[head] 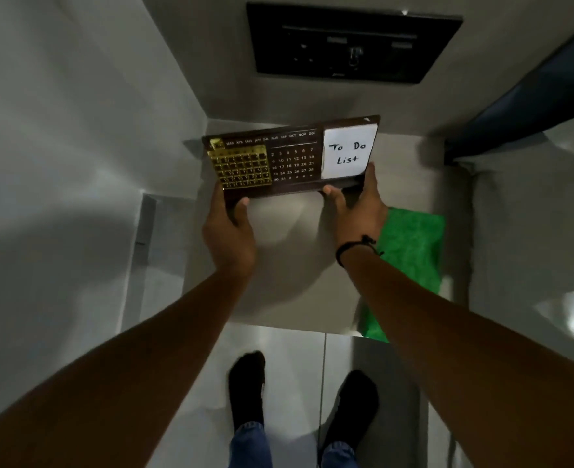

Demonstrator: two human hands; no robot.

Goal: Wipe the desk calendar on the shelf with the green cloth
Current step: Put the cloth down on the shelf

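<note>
A dark brown desk calendar (292, 160) with a gold date grid on its left and a white "To Do List" note on its right is held upright over the shelf (278, 265). My left hand (229, 231) grips its lower left corner. My right hand (358, 211) grips its lower right edge, thumb under the base. The green cloth (410, 258) lies flat on the shelf's right side, partly hidden behind my right forearm. Neither hand touches the cloth.
A black wall panel (353, 45) with sockets is mounted above the shelf. White walls close in the niche at left (76, 130) and right. The shelf's front edge runs above the floor, where my two feet (248, 393) stand in dark socks.
</note>
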